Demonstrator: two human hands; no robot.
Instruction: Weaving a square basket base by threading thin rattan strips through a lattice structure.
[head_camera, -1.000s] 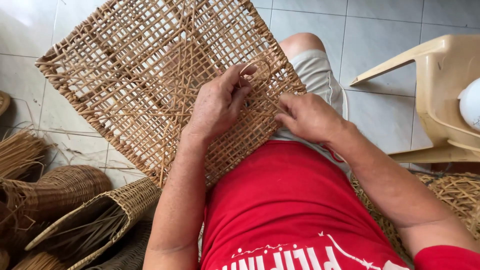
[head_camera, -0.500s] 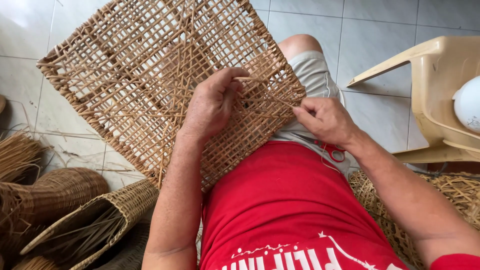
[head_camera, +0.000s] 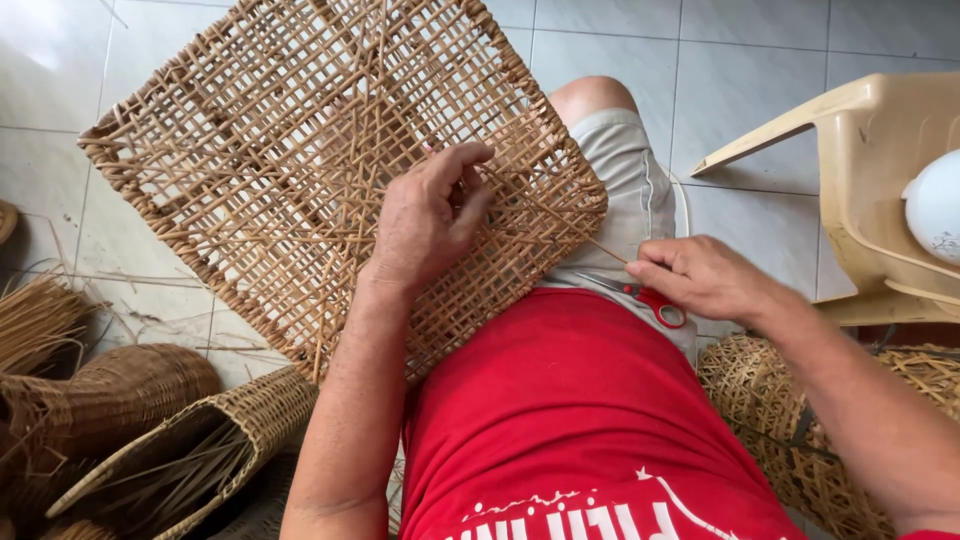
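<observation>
We look down at a large square woven rattan panel (head_camera: 300, 170), an open lattice of tan strips, which rests tilted across our lap and reaches out over the pale tiled floor (head_camera: 760, 40). Our left hand (head_camera: 425, 220) lies flat on the panel near its lower right edge, its fingers (head_camera: 470, 155) spread and pressing on the weave, grasping nothing that we can see. Our right hand (head_camera: 700, 275) sits just off the panel's right corner, above our grey shorts (head_camera: 625, 170), with thumb and forefinger pinched on a thin rattan strand (head_camera: 605, 250) that runs back to the panel's edge. Red-handled scissors (head_camera: 650, 300) lie just beneath that hand, on the hem of our red shirt (head_camera: 570, 400). Below the panel's left corner are a rounded brown basket (head_camera: 120, 390) and an open-topped woven basket (head_camera: 240, 420) holding loose strips, with a bundle of straw-coloured reeds (head_camera: 35, 315) beside them. To the panel's right stands a beige plastic chair (head_camera: 870, 150), and below that chair lies another woven piece (head_camera: 770, 400).
</observation>
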